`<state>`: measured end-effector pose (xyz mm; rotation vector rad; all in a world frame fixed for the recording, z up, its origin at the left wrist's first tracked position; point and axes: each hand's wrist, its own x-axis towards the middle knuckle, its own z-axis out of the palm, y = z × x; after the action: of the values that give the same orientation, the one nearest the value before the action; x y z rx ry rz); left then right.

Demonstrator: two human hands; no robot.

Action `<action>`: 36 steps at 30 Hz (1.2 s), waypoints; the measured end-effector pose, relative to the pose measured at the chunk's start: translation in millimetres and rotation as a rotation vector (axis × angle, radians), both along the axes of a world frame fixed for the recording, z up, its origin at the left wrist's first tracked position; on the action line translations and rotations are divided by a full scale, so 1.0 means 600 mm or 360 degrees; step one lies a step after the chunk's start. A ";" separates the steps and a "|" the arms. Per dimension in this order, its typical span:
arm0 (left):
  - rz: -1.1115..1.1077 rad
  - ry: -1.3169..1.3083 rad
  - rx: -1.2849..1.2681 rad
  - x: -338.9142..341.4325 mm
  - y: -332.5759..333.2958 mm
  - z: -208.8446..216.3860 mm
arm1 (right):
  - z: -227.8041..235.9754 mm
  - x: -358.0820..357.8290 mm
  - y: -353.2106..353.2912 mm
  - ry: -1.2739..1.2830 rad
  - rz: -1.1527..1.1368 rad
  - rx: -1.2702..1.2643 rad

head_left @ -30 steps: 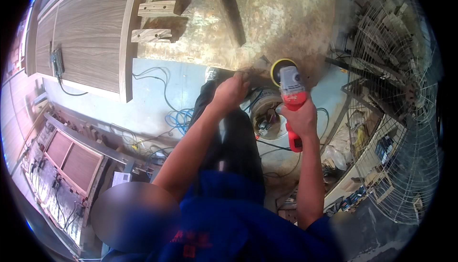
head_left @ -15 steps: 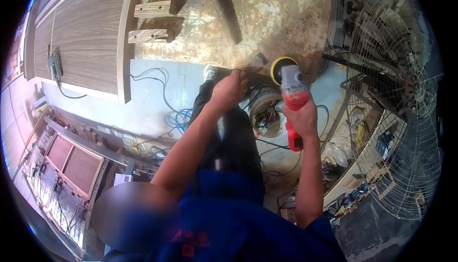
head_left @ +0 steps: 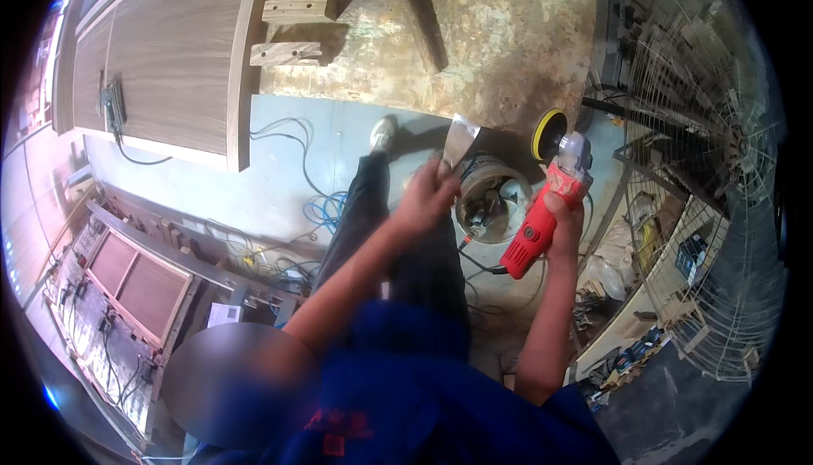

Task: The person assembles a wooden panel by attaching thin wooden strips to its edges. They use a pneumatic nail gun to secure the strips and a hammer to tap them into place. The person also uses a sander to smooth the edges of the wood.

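A putty knife with a broad metal blade (head_left: 460,140) is in my left hand (head_left: 428,198), fingers closed round its handle, which is mostly hidden. The blade points away from me, by the near edge of the stained workbench (head_left: 508,58). My right hand (head_left: 563,221) grips a red and grey angle polisher (head_left: 533,232), held tilted above the floor. Its round backing pad (head_left: 550,133) has a yellow rim and sits at the far end, close to the bench corner. Between my hands, lower down, stands a round bucket (head_left: 507,235) with odds and ends inside.
Drilled wooden blocks (head_left: 298,9) and a dark wooden bar (head_left: 415,12) lie on the bench. A wood-grain panel (head_left: 174,58) is at the left. Blue hose (head_left: 326,211) and cables cross the floor. A large wire fan guard (head_left: 703,185) stands on the right.
My left hand has drawn back from the bench edge, and the putty knife's blade now shows plainly. The polisher has shifted right and turned, its pad moving away from the bench edge.
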<state>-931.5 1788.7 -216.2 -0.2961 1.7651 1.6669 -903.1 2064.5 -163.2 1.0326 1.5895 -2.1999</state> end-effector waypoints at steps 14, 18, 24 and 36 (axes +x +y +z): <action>-0.1079 0.1056 0.0407 0.113 -0.132 0.118 | -0.006 0.158 -0.261 0.0111 -0.0966 -0.1021; -0.1249 0.1047 0.0553 0.127 -0.225 0.112 | -0.018 0.237 -0.367 0.0203 -0.1316 -0.1090; -0.1048 -0.0335 0.0650 0.204 -0.375 0.110 | -0.047 0.343 -0.541 0.0774 -0.1733 -0.1435; -0.1395 -0.0536 -0.0006 0.265 -0.399 0.225 | -0.046 0.432 -0.716 0.1200 -0.2236 -0.1148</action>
<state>-772.8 1549.6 -81.2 0.1802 1.3421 0.9138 -643.7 1634.9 -191.0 1.2626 -0.3121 -3.8754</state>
